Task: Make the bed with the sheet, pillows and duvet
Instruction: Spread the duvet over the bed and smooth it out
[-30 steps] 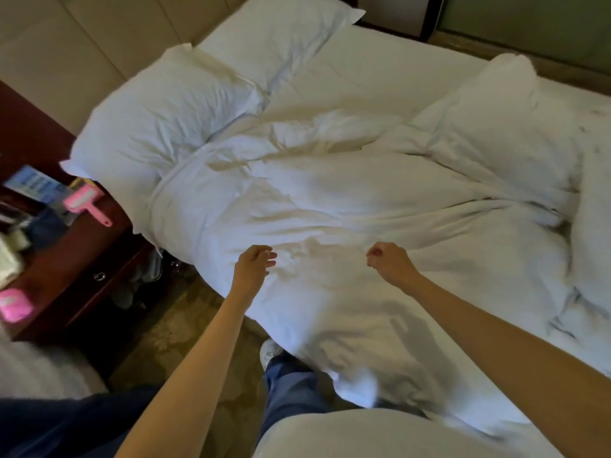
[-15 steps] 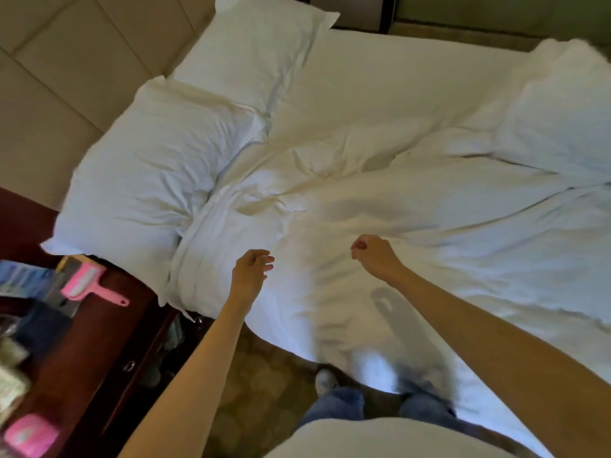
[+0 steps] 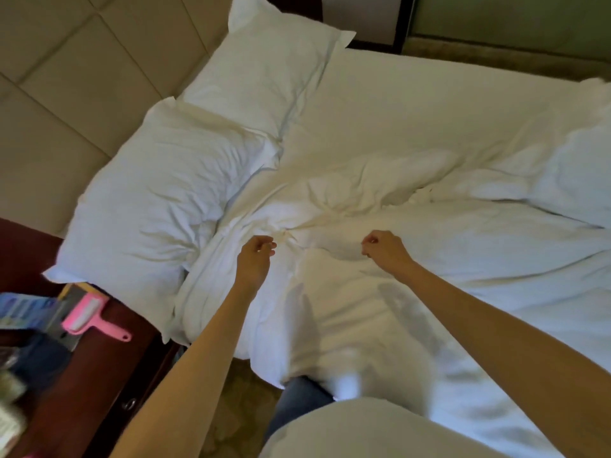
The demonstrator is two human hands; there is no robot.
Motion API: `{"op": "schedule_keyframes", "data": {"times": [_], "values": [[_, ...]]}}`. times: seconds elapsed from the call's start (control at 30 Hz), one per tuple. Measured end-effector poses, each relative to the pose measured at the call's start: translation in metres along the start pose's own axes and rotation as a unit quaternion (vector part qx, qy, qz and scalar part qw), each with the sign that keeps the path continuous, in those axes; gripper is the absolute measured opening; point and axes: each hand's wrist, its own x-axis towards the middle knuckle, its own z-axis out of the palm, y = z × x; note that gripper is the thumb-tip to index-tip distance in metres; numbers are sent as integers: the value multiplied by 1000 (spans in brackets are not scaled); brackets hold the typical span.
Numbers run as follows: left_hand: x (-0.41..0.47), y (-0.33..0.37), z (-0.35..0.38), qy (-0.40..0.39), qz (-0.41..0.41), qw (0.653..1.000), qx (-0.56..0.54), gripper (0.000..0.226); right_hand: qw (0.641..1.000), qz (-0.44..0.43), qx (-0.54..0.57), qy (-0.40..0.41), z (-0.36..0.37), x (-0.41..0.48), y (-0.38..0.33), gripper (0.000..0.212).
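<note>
A crumpled white duvet (image 3: 429, 259) lies bunched over the near side of the bed. Its edge hangs down the side. Its top end touches a big soft white pillow (image 3: 155, 206) at the head. A second white pillow (image 3: 271, 71) lies just behind that one. The flat white sheet (image 3: 413, 104) shows on the far half.

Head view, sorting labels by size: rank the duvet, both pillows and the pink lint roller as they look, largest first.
1. duvet
2-3. near pillow looks bigger than far pillow, but it is closer, so unsure
4. pink lint roller
</note>
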Motion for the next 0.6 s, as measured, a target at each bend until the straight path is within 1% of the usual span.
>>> {"op": "schedule_keyframes", "data": {"times": [0.2, 0.27, 0.37, 0.5, 0.6], "values": [[77, 22, 7, 7, 29, 992, 126, 26, 999, 32, 18, 3, 0, 36, -13, 15], [110, 30, 14, -10, 48, 984, 172, 30, 998, 53, 23, 16, 1, 51, -13, 17], [166, 38, 27, -42, 74, 964, 251, 37, 994, 93, 35, 39, 5, 73, -15, 19], [238, 40, 49, -77, 67, 922, 373, 50, 983, 164, 46, 68, 18, 99, -18, 22], [286, 37, 68, -116, 52, 902, 412, 59, 980, 185, 4, 69, 33, 122, -13, 26]]}}
